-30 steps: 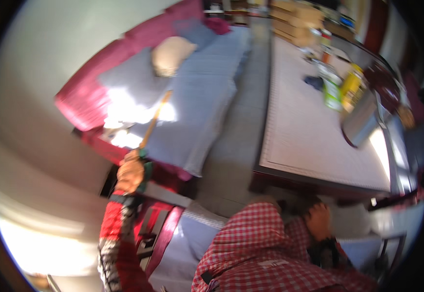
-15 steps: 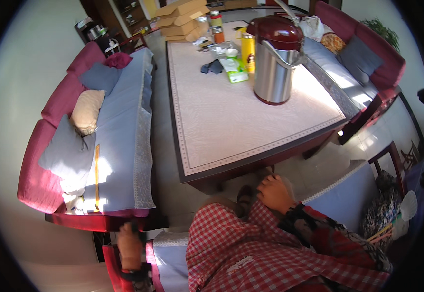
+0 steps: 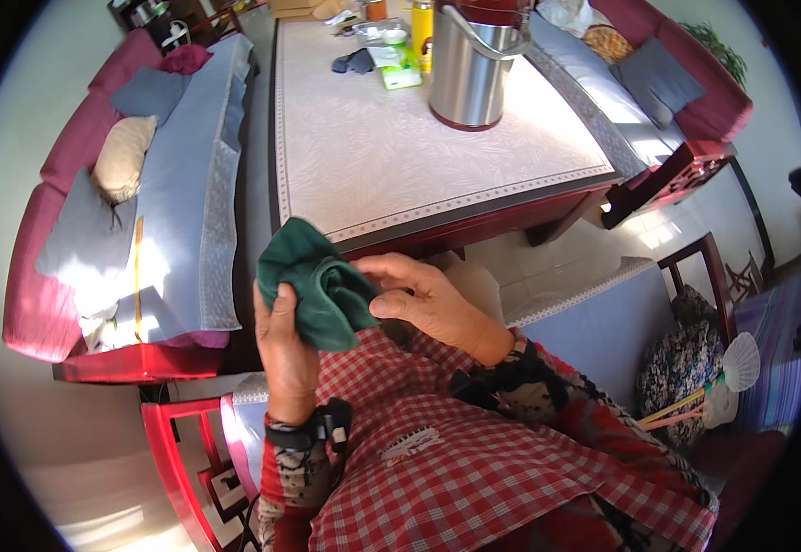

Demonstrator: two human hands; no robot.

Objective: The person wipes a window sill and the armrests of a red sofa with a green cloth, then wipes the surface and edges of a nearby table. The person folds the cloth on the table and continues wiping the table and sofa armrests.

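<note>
A folded dark green cloth [image 3: 313, 285] is held up over my lap, just in front of the table's near edge. My left hand [image 3: 285, 354] grips it from the left and below, thumb laid across its front. From the right, my right hand [image 3: 442, 308] has its thumb and fingers bent around the cloth's edge; some of those fingertips are hidden by the fabric. Beneath both hands lies a red-and-white checked apron [image 3: 474, 460] over my lap.
Ahead stands a table [image 3: 354, 156] with a pale cover, bearing a steel air pot [image 3: 469, 83], a green tissue pack [image 3: 402, 75] and a yellow bottle [image 3: 421, 37]. Sofas [image 3: 175, 175] flank it. A blue-covered seat [image 3: 593, 317] and a white shell-shaped fan [image 3: 741, 362] are at right.
My left hand has come up from low beside the seat and now holds the green cloth. My right hand has left my knee and joined it. The view has tilted lower.
</note>
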